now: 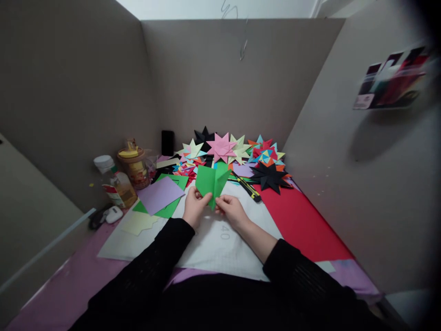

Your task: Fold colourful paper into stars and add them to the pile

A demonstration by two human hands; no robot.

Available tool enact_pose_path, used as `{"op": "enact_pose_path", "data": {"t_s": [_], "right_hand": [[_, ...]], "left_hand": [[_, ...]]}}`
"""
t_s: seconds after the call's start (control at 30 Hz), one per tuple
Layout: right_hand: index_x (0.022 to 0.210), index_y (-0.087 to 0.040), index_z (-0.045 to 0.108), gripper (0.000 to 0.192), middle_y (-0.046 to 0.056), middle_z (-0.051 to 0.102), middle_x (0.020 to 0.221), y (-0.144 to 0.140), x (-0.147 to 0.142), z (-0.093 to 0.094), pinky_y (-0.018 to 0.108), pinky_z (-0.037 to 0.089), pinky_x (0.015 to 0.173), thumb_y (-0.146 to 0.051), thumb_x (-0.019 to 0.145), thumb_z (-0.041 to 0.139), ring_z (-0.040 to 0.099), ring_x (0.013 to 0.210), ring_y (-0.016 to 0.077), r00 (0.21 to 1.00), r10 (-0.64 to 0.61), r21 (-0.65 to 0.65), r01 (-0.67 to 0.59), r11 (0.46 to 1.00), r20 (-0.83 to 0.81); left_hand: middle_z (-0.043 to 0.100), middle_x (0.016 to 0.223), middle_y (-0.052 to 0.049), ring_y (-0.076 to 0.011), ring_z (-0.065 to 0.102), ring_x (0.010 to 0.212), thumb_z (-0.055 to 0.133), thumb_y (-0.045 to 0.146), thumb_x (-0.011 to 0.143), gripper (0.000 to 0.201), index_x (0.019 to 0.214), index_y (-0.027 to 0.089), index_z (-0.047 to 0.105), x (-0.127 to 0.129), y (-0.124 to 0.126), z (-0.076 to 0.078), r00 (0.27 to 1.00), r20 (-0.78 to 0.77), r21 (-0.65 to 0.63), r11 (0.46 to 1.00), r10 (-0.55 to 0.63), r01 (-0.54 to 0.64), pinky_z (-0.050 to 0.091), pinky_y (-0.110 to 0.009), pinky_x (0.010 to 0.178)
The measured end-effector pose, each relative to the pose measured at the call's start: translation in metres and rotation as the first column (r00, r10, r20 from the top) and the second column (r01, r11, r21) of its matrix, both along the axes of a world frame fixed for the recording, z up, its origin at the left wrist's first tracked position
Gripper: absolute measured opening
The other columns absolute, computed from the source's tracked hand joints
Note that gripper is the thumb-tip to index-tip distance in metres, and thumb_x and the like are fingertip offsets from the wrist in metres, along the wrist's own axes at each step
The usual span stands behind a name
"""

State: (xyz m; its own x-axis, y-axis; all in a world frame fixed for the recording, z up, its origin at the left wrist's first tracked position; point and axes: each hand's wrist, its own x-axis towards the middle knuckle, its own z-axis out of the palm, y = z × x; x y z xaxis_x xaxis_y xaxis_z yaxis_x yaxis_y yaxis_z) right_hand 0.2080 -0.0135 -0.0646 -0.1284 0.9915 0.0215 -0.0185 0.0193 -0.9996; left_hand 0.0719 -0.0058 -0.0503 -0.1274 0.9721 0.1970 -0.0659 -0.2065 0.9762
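A green sheet of paper (207, 180), creased down its middle, is held up over the white sheet (241, 257). My left hand (197, 205) pinches its lower left edge, thumb in front. At the lower right edge, my right hand (231, 209) grips the same paper between thumb and fingers. Behind the paper lie several folded paper stars, among them a pink star (221, 147) and a black star (270, 178). A yellow and black box cutter (246, 187) rests just right of the green paper.
Purple paper (161, 195) overlaps green sheets on the left, near a pale yellow piece (139, 222). A bottle (119, 186), a jar (133, 168) and a white earbud case (113, 214) stand farther left. Red paper (303, 225) covers the right. Grey partitions (237, 78) enclose the table.
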Motion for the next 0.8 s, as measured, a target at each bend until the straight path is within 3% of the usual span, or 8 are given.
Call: {"op": "enact_pose_path", "data": {"t_s": [0.17,0.4,0.5,0.6,0.8], "right_hand": [[0.062,-0.018,0.051,0.034,-0.006,0.05,0.047,0.0,0.005,0.003,0.019,0.03,0.043,-0.049,0.07,0.061,0.041,0.041,0.0071,0.998,-0.017,0.003,0.017,1.0,-0.063],[0.062,-0.019,0.05,0.033,-0.006,0.049,0.048,0.0,0.006,0.001,0.021,0.031,0.046,-0.048,0.072,0.061,0.041,0.044,0.008,0.998,-0.003,0.061,0.007,0.998,-0.068],[0.062,-0.018,0.05,0.031,-0.005,0.051,0.05,-0.002,0.004,0.002,0.022,0.033,0.049,-0.045,0.075,0.059,0.043,0.047,0.0086,1.0,0.013,0.116,-0.012,0.993,-0.012],[0.062,-0.019,0.05,0.025,-0.005,0.051,0.051,-0.004,0.002,0.001,0.022,0.033,0.05,-0.039,0.075,0.058,0.043,0.048,0.0088,0.998,0.03,0.155,-0.038,0.987,0.057],[0.057,-0.02,0.044,0.023,-0.007,0.045,0.045,-0.009,-0.005,-0.004,0.021,0.029,0.043,-0.033,0.072,0.056,0.038,0.042,0.0079,0.977,0.085,0.114,-0.109,0.988,0.198]], "left_hand": [[0.055,0.063,0.004,-0.008,0.048,0.05,0.072,0.033,0.065,0.032,0.083,0.014,0.053,-0.002,-0.005,0.004,0.982,0.035,-0.051,0.981,-0.183,0.185,0.039,-0.02,0.048],[0.057,0.059,0.001,-0.0084,0.048,0.049,0.073,0.035,0.066,0.027,0.071,0.011,0.06,-0.001,-0.007,0.0,0.956,0.085,-0.063,0.956,-0.28,0.285,0.037,-0.021,0.049],[0.065,0.071,-0.003,-0.0115,0.055,0.058,0.075,0.032,0.064,0.027,0.078,0.011,0.065,0.002,-0.007,-0.007,0.951,0.176,-0.058,0.962,-0.254,0.268,0.042,-0.023,0.056],[0.07,0.085,-0.006,-0.0149,0.061,0.069,0.078,0.027,0.06,0.034,0.088,0.011,0.067,0.003,-0.007,-0.009,0.95,0.273,-0.075,0.981,-0.154,0.181,0.047,-0.027,0.066],[0.071,0.095,-0.011,-0.0172,0.064,0.078,0.078,0.025,0.059,0.038,0.092,0.009,0.068,0.003,-0.008,-0.007,0.961,0.274,-0.079,0.994,-0.047,0.071,0.048,-0.029,0.077]]}}
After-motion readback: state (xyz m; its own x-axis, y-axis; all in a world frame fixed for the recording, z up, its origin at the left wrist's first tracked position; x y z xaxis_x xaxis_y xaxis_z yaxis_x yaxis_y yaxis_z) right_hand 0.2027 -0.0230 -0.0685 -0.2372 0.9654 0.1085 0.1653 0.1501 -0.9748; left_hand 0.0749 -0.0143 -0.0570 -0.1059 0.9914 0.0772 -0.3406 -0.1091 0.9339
